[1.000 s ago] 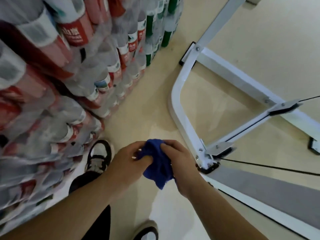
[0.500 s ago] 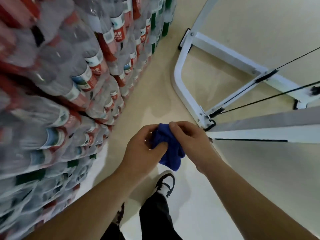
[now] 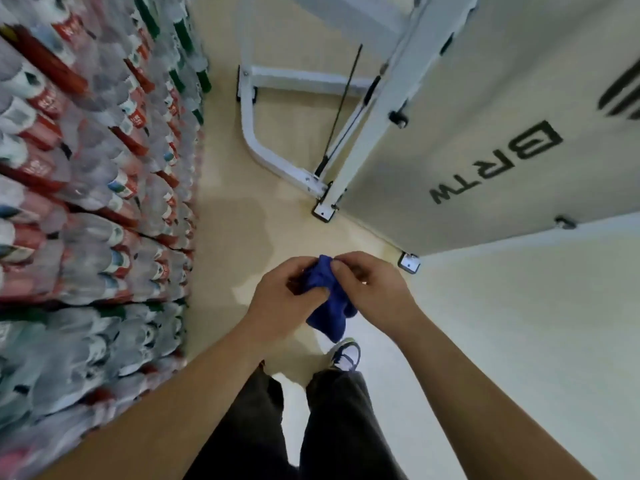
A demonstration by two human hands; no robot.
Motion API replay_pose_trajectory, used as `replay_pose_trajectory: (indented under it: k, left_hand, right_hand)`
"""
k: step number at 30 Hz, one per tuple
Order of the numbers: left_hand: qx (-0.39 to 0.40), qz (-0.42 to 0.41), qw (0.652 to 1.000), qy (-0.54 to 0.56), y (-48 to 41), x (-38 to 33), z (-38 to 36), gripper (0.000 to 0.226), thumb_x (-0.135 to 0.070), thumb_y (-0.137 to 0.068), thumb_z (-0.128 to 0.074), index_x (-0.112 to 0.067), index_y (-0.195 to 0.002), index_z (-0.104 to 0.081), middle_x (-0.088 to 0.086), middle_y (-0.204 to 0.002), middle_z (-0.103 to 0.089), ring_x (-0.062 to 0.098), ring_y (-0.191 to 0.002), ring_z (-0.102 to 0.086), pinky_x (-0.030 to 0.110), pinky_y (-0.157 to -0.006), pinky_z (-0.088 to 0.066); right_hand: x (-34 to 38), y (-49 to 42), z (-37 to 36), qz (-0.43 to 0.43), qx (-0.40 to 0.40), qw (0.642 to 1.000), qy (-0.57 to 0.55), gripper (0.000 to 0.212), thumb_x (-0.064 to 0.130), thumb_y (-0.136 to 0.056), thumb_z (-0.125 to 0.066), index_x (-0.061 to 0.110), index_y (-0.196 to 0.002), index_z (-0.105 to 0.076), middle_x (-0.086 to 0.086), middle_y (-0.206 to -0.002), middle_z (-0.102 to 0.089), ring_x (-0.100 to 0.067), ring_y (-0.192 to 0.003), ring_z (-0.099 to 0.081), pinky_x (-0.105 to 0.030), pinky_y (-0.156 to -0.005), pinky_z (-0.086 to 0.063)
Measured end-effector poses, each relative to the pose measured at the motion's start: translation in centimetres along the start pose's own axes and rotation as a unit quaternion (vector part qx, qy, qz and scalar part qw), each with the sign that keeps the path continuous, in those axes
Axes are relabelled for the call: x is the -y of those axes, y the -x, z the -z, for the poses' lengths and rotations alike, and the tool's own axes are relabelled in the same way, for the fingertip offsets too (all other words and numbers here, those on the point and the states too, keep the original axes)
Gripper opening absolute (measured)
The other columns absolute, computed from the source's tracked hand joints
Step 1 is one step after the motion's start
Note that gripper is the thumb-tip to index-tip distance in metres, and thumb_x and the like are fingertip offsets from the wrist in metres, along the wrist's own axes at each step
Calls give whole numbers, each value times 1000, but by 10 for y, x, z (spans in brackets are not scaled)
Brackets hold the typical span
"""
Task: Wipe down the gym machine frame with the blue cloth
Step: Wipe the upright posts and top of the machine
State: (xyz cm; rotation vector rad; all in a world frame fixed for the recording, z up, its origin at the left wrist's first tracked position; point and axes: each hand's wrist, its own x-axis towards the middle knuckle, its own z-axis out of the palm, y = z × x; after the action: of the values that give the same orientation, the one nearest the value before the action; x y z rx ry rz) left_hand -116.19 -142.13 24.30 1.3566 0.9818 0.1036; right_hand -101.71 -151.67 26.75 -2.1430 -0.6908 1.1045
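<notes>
gripping blue cloth point(image 3: 329, 306) in left hand point(image 3: 284, 299) and right hand point(image 3: 374, 289)

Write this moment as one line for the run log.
stage: blue cloth in both hands | left hand: grips it | right hand: pinches it | machine frame: untouched

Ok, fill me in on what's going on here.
A person is standing on the floor, looking down, with the left hand and right hand both gripping a bunched blue cloth in front of the body. The cloth is not touching the white machine frame, which sits ahead on the floor beside a lettered panel, so wiping has not started. Shrink-wrapped bottle packs are stacked on the left.
</notes>
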Motion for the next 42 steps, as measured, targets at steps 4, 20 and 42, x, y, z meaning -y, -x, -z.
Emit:
replay_pose_trajectory:
  k: [4, 20, 42]
  left_hand:
    - [60, -8, 998, -30, 37, -34, -71, 40, -7, -83, -75, -37, -108, -69, -14, -98, -74, 7, -94, -71, 23, -83, -57]
    - [235, -43, 965, -108, 127, -117, -420, 50, -3, -87, -68, -28, -129, -60, -12, -112, -68, 0, -92, -70, 24, -86, -57]
    - [286, -120, 940, -145, -25, -259, -720, 33, -13, -89, -75, -35, -113, -69, -13, -103, -74, 8, -97, -71, 27, -85, -60]
  right_hand:
    - [-35, 70, 68, -7, -70, 997, -21, 10, 31, -97, -65, 27, -95, -74, 14, -85, -74, -4, -81, -68, -20, -73, -53]
    - [-238, 278, 313, -95, -288, 916, -263, 11, 25, -93, -73, 14, -89, -72, -4, -87, -74, -23, -83, -71, -50, -81, -58]
    - [-345, 191, 641, -20, -244, 922, -298, 17, 19, -100, -63, 20, -96, -79, 0, -93, -78, -18, -88, -72, -30, -74, -56]
